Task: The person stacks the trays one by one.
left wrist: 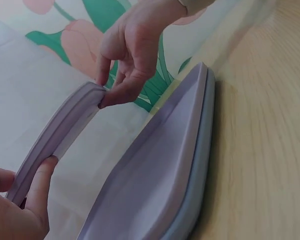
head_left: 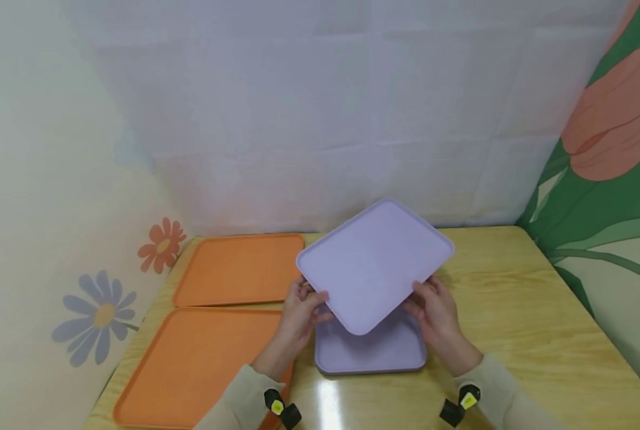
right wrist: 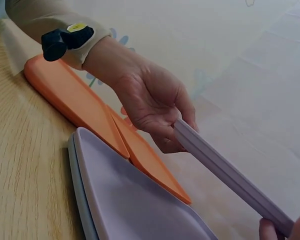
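Observation:
Both hands hold a lavender rectangular tray (head_left: pixel 374 263) raised and tilted, one corner turned toward the person. My left hand (head_left: pixel 301 310) pinches its left edge, thumb on the upper face and fingers beneath. On the near right edge, my right hand (head_left: pixel 435 307) grips it in the same way. Below lies another lavender tray (head_left: pixel 371 355), partly covered by the raised one in the head view. That lower lavender tray rests on a blue-grey tray (left wrist: pixel 202 135), whose side shows in the left wrist view.
Two orange trays lie on the left of the wooden table (head_left: pixel 519 334): a far one (head_left: pixel 242 269) and a near one (head_left: pixel 202 358), partly behind the left forearm. A white cloth (head_left: pixel 325 119) hangs at the back. Flower-patterned walls (head_left: pixel 610 197) stand on both sides.

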`<state>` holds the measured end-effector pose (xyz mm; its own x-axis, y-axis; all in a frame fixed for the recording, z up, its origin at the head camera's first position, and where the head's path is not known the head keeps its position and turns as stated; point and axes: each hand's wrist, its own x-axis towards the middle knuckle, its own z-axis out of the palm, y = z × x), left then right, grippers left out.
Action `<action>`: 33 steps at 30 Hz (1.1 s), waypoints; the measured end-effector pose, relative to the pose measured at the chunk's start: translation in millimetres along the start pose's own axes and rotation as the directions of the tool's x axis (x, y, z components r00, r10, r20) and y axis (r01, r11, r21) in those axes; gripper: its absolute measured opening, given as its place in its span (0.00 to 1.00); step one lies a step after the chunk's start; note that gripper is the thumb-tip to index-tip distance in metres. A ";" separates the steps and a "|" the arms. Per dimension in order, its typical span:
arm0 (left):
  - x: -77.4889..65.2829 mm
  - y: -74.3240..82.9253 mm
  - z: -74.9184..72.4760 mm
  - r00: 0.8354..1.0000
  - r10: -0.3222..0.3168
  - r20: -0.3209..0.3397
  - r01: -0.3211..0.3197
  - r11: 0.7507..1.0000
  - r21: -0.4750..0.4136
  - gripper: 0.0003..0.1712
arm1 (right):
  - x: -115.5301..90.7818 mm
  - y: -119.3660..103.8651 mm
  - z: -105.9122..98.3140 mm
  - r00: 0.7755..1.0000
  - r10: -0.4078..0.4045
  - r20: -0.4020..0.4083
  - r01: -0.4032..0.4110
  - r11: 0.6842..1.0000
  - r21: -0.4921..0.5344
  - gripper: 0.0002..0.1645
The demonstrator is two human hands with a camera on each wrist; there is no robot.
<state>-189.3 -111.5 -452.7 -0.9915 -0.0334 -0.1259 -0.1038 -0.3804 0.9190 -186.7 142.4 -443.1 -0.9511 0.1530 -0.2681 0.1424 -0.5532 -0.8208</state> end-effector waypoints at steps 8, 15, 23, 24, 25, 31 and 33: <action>3.9 7.7 -14.3 0.995 -0.096 0.037 0.094 0.995 0.039 0.36 | 8.7 -9.1 -10.8 0.998 0.054 0.037 -0.053 0.998 -0.023 0.22; 11.1 25.9 -37.3 0.978 -0.177 0.106 0.167 0.981 0.098 0.28 | 21.2 -25.0 -29.0 0.983 0.121 0.139 -0.107 0.989 -0.103 0.19; 24.3 43.3 -48.5 0.944 -0.254 0.208 0.190 0.939 0.286 0.31 | 30.5 -39.3 -40.4 0.931 0.150 0.333 -0.082 0.975 -0.208 0.19; 25.7 44.5 -48.4 0.939 -0.260 0.224 0.185 0.934 0.306 0.32 | 31.3 -40.3 -41.2 0.925 0.157 0.345 -0.085 0.973 -0.214 0.18; 27.1 45.2 -47.7 0.935 -0.264 0.236 0.182 0.930 0.319 0.33 | 31.9 -41.3 -41.6 0.918 0.166 0.361 -0.088 0.971 -0.222 0.17; 34.1 42.1 -40.2 0.916 -0.264 0.303 0.153 0.926 0.344 0.34 | 37.1 -42.3 -42.2 0.875 0.206 0.438 -0.077 0.953 -0.293 0.26; 35.4 39.3 -38.3 0.916 -0.257 0.308 0.137 0.922 0.361 0.36 | 39.4 -41.8 -42.5 0.868 0.216 0.447 -0.070 0.944 -0.322 0.30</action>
<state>-225.4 -163.0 -435.3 -0.9060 0.3513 -0.2361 -0.2601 -0.0219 0.9653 -218.4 206.3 -440.8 -0.9171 -0.3533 -0.1845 0.2888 -0.2698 -0.9186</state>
